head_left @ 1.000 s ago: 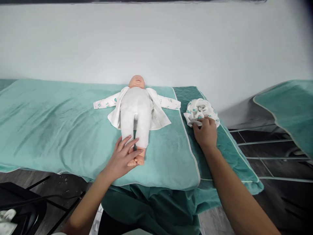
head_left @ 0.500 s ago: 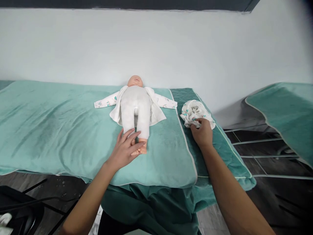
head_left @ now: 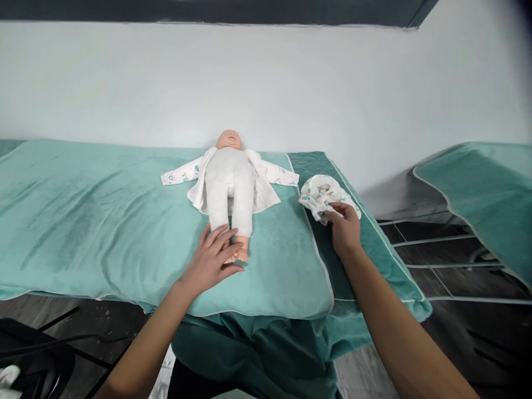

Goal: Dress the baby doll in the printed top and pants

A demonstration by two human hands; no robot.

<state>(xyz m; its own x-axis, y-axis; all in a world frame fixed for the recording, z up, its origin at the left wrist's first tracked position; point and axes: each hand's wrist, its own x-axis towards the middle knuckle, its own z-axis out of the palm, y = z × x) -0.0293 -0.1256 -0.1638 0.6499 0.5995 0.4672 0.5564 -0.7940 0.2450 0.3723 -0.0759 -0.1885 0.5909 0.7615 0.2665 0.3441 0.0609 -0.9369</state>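
A baby doll (head_left: 230, 177) lies on its back with its head by the wall and its feet towards me. Its white body sits in an unfastened jacket (head_left: 266, 197) with patterned sleeves spread to both sides. My left hand (head_left: 214, 255) is open, fingers apart, over the doll's lower legs and feet and partly covering them. To the doll's right is a bunched white baby garment (head_left: 324, 191) with a green and blue print. My right hand (head_left: 346, 224) pinches the near right edge of this garment.
A green velvet cover (head_left: 103, 221) spreads over the bed, with a darker strip at its right end. Beyond that end stand a metal frame (head_left: 440, 241) and another green cover (head_left: 486, 188). A black chair (head_left: 33, 354) is at lower left.
My right hand now grips the bunched garment, which has shifted slightly to the left and changed shape a little. My left hand stays by the doll's feet. The view has tilted slightly.
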